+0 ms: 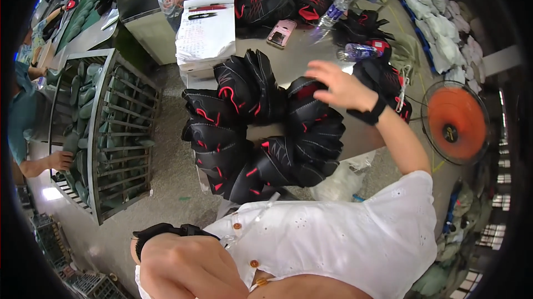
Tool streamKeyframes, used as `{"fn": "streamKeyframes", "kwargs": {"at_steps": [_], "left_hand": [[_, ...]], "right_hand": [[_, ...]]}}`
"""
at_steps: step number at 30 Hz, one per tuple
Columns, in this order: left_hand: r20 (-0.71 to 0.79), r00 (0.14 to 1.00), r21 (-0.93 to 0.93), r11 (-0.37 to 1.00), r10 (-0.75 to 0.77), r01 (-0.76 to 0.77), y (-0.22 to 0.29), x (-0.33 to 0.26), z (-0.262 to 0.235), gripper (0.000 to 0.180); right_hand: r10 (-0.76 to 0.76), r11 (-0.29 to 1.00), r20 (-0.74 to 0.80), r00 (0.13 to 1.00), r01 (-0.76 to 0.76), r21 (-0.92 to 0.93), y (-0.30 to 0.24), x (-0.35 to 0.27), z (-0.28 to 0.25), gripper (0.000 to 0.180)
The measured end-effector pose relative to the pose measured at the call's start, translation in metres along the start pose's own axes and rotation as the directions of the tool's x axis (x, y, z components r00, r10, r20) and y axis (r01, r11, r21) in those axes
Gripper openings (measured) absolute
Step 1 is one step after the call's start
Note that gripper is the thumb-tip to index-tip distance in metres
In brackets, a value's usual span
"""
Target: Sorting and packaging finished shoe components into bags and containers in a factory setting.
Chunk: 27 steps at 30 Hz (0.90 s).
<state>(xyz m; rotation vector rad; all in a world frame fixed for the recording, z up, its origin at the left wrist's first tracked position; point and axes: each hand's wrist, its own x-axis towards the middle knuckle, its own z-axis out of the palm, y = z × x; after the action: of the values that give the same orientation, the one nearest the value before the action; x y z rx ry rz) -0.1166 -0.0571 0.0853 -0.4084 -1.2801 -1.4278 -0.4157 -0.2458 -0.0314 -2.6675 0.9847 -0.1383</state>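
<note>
Fanned stacks of black shoe uppers with red trim [261, 132] cover the near part of a grey table [294, 60]. My right hand [337, 84], with a black band on its wrist, hovers with fingers spread just above the right stack and holds nothing. My left hand [186, 265] is low at the bottom left, close to my white shirt, also with a black wristband. Its fingers are hidden, so I cannot tell whether it holds anything. More black and red uppers [383, 80] lie beyond my right wrist.
On the table are a white paper pad with pens [205, 33], a pink phone [281, 33] and two water bottles [336, 10]. An orange fan [455, 123] stands to the right. A metal rack of green pieces [105, 132] stands on the left, where another person's hand [58, 160] rests.
</note>
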Motion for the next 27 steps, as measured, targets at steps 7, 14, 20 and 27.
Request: {"fn": "streamKeyframes", "kwargs": {"at_steps": [7,14,20,27], "left_hand": [[0.164,0.974,-0.023,0.986,-0.158,0.164,0.054,-0.044,0.043,0.009],[0.196,0.976,-0.034,0.994,-0.095,0.104,0.067,-0.071,0.075,0.015],[0.295,0.952,-0.129,0.984,-0.078,0.12,0.073,-0.11,0.079,0.014],[-0.735,0.496,0.612,-0.138,-0.463,0.779,-0.054,-0.268,0.029,0.061]], "right_hand": [[-0.037,0.977,0.127,0.991,0.063,-0.205,-0.161,-0.082,0.02,0.07],[0.231,0.965,-0.086,0.969,-0.24,-0.105,-0.223,-0.127,0.115,0.085],[0.274,0.871,-0.287,0.918,-0.363,-0.33,-0.171,-0.126,0.189,0.087],[0.33,0.888,-0.254,0.909,-0.39,-0.242,-0.164,-0.098,0.161,0.103]]}}
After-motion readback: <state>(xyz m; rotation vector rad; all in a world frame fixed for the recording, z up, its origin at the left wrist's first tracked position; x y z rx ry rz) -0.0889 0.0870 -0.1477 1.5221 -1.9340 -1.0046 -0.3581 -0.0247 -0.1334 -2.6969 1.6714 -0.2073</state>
